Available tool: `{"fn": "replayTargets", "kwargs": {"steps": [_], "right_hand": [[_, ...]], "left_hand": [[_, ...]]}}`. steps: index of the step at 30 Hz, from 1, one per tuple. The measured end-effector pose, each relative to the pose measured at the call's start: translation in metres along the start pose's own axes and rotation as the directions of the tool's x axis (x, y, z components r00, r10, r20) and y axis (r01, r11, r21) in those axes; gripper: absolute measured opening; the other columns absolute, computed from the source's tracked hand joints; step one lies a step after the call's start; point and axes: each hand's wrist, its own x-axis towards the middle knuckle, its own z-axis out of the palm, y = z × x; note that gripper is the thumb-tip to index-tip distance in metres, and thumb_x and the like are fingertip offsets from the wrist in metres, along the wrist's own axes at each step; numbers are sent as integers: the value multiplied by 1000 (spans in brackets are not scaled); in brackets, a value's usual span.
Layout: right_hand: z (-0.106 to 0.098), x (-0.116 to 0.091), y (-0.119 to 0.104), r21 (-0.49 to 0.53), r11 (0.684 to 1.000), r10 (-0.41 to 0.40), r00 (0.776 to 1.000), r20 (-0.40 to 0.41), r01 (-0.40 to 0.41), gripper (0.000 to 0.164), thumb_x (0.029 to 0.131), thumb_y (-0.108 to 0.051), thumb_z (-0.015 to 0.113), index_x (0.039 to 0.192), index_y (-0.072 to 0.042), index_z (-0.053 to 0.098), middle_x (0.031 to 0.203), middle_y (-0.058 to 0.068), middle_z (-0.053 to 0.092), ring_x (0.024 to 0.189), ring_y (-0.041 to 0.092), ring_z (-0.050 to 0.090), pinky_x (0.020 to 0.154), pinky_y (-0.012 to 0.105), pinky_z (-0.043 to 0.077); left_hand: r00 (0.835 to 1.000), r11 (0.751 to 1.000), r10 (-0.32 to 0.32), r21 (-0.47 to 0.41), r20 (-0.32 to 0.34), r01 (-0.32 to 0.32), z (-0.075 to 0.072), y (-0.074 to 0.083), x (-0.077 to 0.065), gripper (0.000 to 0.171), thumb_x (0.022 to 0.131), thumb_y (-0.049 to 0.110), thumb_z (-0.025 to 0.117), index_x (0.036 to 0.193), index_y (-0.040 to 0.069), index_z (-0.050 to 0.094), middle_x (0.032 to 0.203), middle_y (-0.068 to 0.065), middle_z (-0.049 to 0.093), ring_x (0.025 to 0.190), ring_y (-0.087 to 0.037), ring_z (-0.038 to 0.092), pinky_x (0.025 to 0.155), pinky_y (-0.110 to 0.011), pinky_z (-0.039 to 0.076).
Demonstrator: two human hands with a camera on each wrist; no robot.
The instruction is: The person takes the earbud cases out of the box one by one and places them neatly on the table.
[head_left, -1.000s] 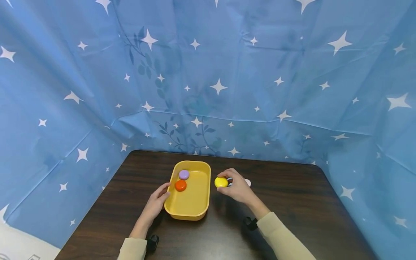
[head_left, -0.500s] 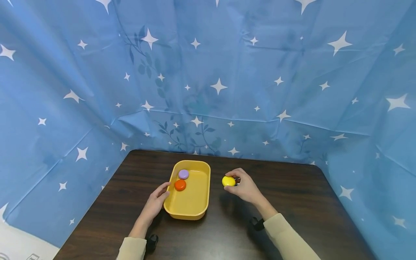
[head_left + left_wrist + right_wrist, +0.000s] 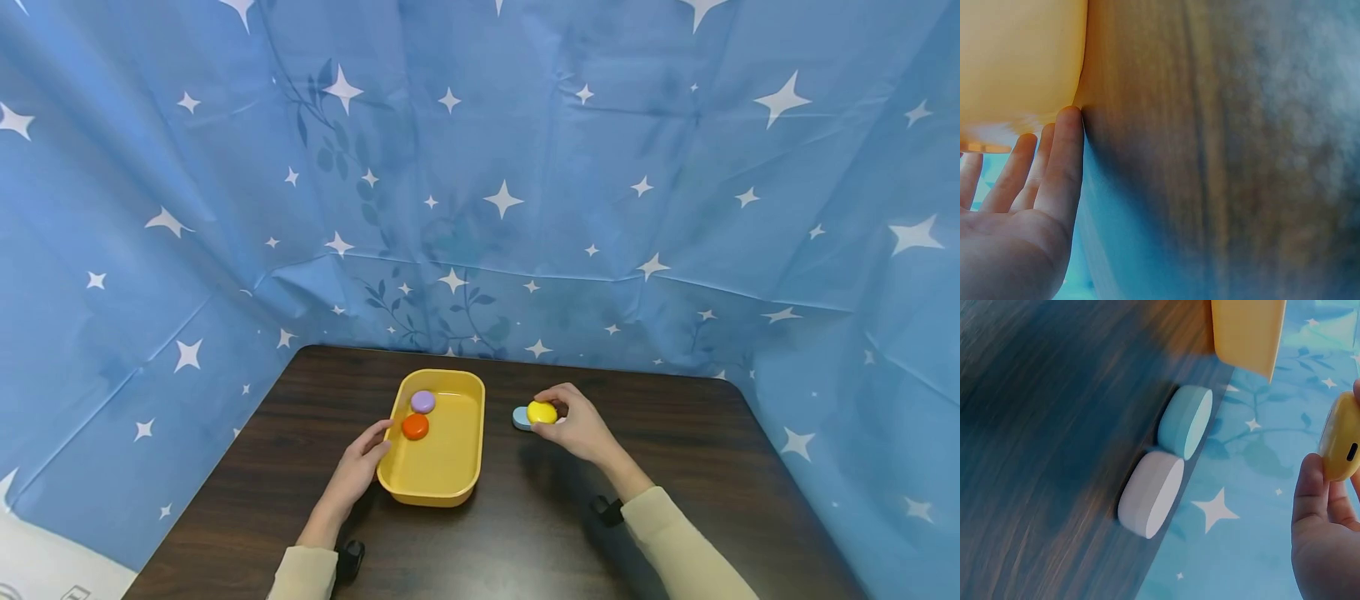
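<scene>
A yellow rounded disc (image 3: 542,412) with a small dark slot in its edge is pinched between the thumb and fingers of my right hand (image 3: 583,425), above the table. Below and beside it, a light blue disc (image 3: 1185,422) and a pale pinkish-white disc (image 3: 1151,494) lie side by side; the right hand mostly hides the white one in the head view. My left hand (image 3: 356,471) touches the left side of a yellow tub (image 3: 431,500), its fingers fairly straight in the left wrist view. Inside the tub are a purple disc (image 3: 423,402) and an orange-red disc (image 3: 416,427).
Everything stands on a dark wood-grain table (image 3: 495,550) with rounded far corners. Behind it hangs a blue curtain (image 3: 480,167) with white stars. A white surface (image 3: 60,554) shows at the lower left.
My right hand has moved rightward with the yellow disc, away from the tub. The light blue disc now shows to the left of it. The left hand and tub have hardly moved.
</scene>
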Motion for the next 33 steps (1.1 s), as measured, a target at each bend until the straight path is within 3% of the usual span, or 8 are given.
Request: {"fn": "replayTargets", "kwargs": {"steps": [33], "right_hand": [[-25, -12, 34, -79, 993, 86, 994, -60, -91, 40, 84, -15, 82, 120, -5, 68, 121, 9, 57, 100, 27, 59, 90, 43, 52]], "left_hand": [[1000, 1000, -8, 0, 5, 8, 0, 2, 0, 44, 107, 19, 50, 150, 15, 48, 152, -22, 45, 129, -37, 52, 96, -47, 53]]}}
